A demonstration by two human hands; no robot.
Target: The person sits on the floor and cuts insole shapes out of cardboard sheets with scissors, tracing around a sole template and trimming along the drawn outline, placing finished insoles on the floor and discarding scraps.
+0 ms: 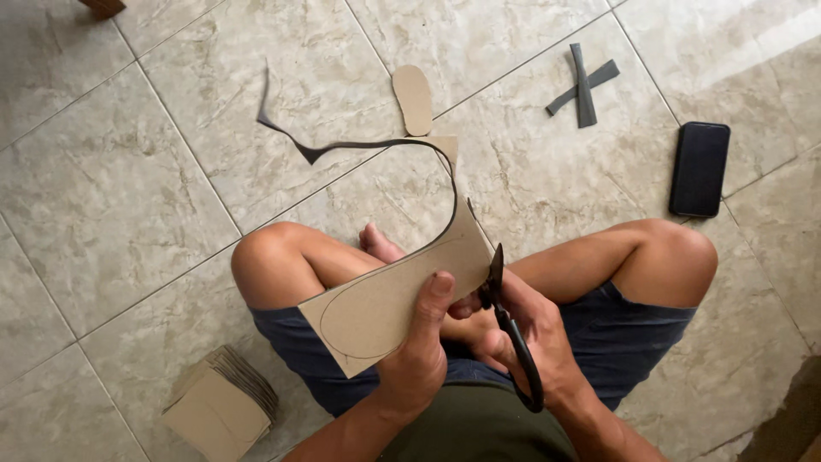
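Seated cross-legged on tile, a person's left hand (pixel 421 351) grips a cardboard sheet (pixel 389 295) over the lap while the right hand (pixel 530 329), fingers partly hidden, clasps black scissors (pixel 509 329) at its edge.

One head-worn camera looks steeply down, close over the person's lap and the tiled floor (pixel 128 188) beyond.

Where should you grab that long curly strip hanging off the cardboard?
Probably near where the strip joins the cardboard sheet, coming from the left side. There it arches up off the floor with open space around it, and that side is away from the scissors in the right hand. Its thin far tip looks floppy and would likely bend or tear.
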